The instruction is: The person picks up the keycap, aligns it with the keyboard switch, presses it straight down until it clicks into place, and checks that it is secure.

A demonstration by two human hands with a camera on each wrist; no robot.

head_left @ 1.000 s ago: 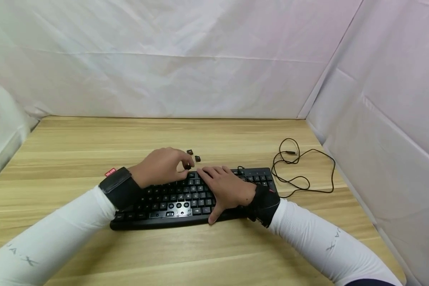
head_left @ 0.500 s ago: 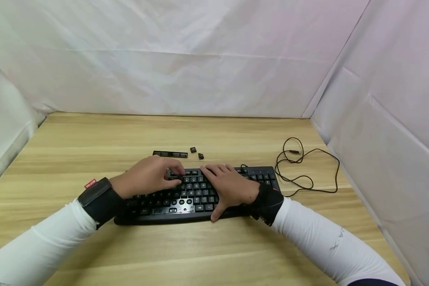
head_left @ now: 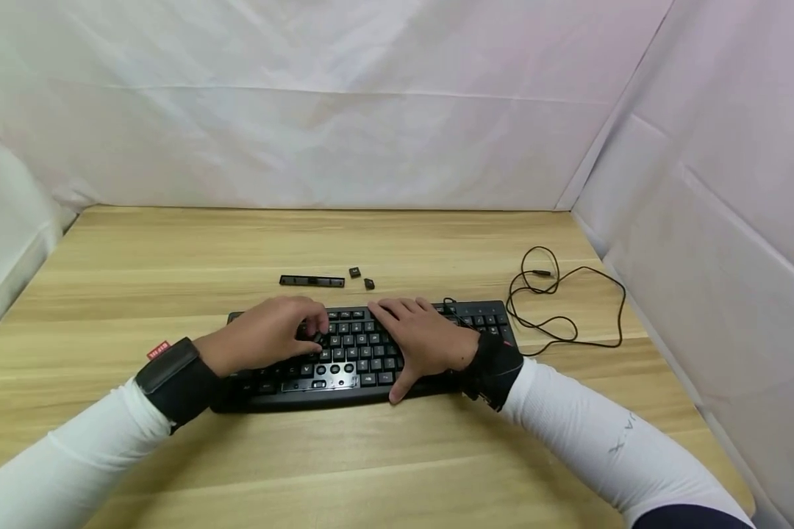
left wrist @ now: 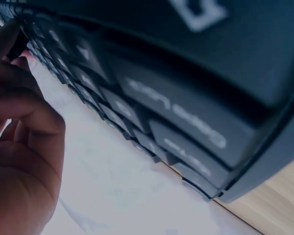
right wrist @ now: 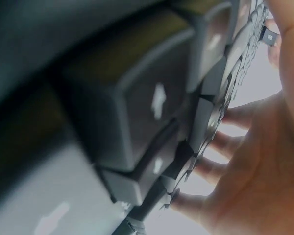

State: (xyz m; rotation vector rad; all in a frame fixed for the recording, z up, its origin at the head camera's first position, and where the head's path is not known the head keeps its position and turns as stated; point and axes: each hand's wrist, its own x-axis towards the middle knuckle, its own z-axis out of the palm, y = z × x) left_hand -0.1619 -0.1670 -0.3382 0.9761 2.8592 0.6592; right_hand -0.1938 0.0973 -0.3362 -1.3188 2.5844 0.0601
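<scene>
A black keyboard [head_left: 364, 345] lies on the wooden table. My left hand [head_left: 265, 338] is over its left-middle keys, pinching a small black keycap [right wrist: 268, 36] between thumb and forefinger, as the right wrist view shows. In the left wrist view, the left hand's curled fingers [left wrist: 34, 117] sit beyond the Caps Lock key [left wrist: 171, 107]. My right hand [head_left: 426, 342] rests spread on the keyboard's right half, thumb at the front edge and fingers toward the back. Near the space-bar row, a bare shiny patch [head_left: 337, 380] shows several round key mounts.
Behind the keyboard lie a long black space bar [head_left: 312, 281] and two loose keycaps, one farther back [head_left: 354, 272] and one nearer [head_left: 369, 283]. A thin black cable [head_left: 569, 341] loops across the table's right side. White cloth [head_left: 344, 147] hangs behind the table.
My left hand has come from the keyboard's back edge by the loose keycaps to over the keys, toward me and left, bringing a keycap. The space bar is now uncovered. The right hand stays put.
</scene>
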